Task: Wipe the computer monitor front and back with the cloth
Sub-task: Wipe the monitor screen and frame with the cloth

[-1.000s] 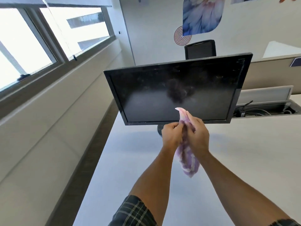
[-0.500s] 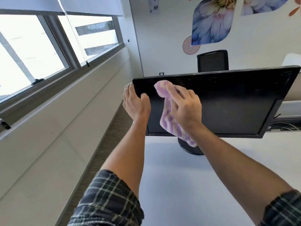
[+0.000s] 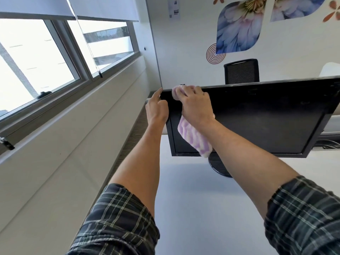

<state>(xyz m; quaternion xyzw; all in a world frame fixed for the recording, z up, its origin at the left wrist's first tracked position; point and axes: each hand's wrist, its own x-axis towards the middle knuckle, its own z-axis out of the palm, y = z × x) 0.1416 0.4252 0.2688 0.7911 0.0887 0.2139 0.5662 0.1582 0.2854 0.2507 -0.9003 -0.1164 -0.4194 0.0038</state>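
The black computer monitor [image 3: 261,122] stands on the white desk [image 3: 202,208], its screen facing me. My right hand [image 3: 196,105] holds the purple-and-white striped cloth [image 3: 195,139] against the screen's top left. Its fingers bend over the bunched cloth at the monitor's top edge, and the rest of the cloth hangs down below my palm. At the monitor's upper left corner my left hand [image 3: 157,108] grips the side edge. The thumb lies on the front bezel and the index finger reaches up to the corner.
The monitor's round black base [image 3: 219,167] sits on the desk behind my right forearm. A black office chair [image 3: 241,71] stands behind the monitor. Windows and a wall ledge [image 3: 73,111] run along the left. Cables [image 3: 329,143] lie at the far right.
Both hands rose from mid-screen to the monitor's top left. My left hand let go of the cloth and took the monitor's left edge; my right hand carried the cloth up to the top edge.
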